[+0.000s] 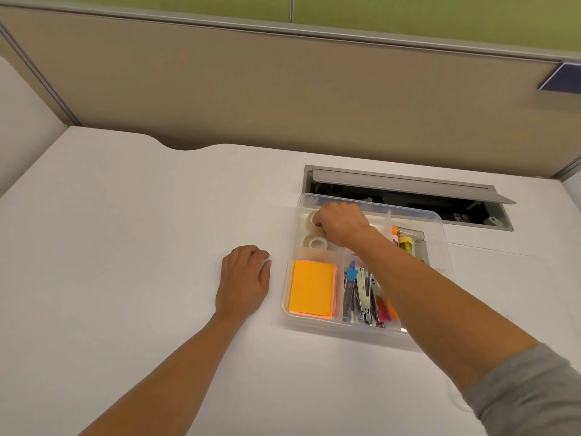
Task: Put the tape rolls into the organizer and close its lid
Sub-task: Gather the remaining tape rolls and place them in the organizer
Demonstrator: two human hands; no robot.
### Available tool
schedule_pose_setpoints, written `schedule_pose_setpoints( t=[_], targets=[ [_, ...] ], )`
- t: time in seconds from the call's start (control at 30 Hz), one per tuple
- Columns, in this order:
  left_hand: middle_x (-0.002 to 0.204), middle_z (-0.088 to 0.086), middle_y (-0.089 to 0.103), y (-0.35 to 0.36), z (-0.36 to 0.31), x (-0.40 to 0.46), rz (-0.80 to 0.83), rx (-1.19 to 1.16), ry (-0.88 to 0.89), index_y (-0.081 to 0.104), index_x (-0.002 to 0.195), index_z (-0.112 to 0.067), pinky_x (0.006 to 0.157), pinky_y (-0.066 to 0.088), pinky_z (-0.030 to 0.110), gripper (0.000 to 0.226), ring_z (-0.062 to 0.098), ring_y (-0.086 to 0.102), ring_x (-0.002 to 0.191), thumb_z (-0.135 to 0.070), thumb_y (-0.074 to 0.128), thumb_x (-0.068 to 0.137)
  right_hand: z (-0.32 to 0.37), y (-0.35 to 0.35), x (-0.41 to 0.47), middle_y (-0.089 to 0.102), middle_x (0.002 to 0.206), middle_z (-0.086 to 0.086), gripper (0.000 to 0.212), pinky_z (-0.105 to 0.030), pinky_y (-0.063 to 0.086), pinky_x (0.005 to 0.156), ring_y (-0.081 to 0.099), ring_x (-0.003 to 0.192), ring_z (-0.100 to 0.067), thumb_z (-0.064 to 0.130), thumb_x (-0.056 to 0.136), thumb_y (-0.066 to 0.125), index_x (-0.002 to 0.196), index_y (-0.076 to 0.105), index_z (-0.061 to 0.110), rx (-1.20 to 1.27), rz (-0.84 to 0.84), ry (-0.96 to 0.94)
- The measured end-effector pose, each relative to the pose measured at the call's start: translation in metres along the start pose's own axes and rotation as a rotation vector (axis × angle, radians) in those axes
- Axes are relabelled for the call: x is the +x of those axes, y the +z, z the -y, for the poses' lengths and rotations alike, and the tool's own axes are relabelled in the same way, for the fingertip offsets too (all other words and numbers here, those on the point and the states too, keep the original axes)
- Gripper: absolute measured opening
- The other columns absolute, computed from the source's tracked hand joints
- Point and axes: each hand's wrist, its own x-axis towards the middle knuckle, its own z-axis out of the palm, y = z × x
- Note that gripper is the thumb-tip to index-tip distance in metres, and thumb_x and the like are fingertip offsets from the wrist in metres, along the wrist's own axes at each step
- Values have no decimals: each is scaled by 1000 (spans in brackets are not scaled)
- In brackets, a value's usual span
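Note:
A clear plastic organizer (443, 234) lies on the white desk, right of centre, with no lid on it. In its back-left compartment are two clear tape rolls. My right hand (344, 223) reaches into that compartment, fingers closed on the far tape roll (312, 222). The near tape roll (315, 242) rests just in front of it, untouched. My left hand (243, 280) rests palm down on the desk to the left of the organizer, fingers curled over something small and white (266, 261) that I cannot identify. No lid is in view.
Orange sticky notes (311, 287) fill the front-left compartment. Staplers and clips (364, 294) fill the front-right one, and markers (405, 242) lie at the back right. An open cable hatch (408, 196) sits behind the organizer. A beige partition (283, 89) bounds the desk.

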Motion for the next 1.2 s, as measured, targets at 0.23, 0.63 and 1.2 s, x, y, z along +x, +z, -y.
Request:
schedule_pose_setpoints(
  t=[0.23,0.63,1.2],
  targets=[
    [101,4,60,-1,-1,0,2,16,5,65,98,-13,85,39,37,18,25,53,97,-22,51,90,2,-3,-3,63,110,-9,28,-38,50,75,62,89,-28,20,83,69,110,63,16,34,-6,9],
    [101,3,60,0,-1,0,1,0,-3,65,98,-13,86,40,37,16,24,53,98,-21,53,90,6,-7,-12,52,86,-3,37,-34,41,67,54,78,-25,41,76,71,98,60,13,150,-1,150],
    [99,4,60,2,1,0,-11,3,8,65,96,-13,84,39,37,15,25,53,96,-20,54,89,13,5,-12,66,96,-11,23,-38,53,72,62,79,-27,25,80,71,98,65,12,164,-72,162]
  ],
)
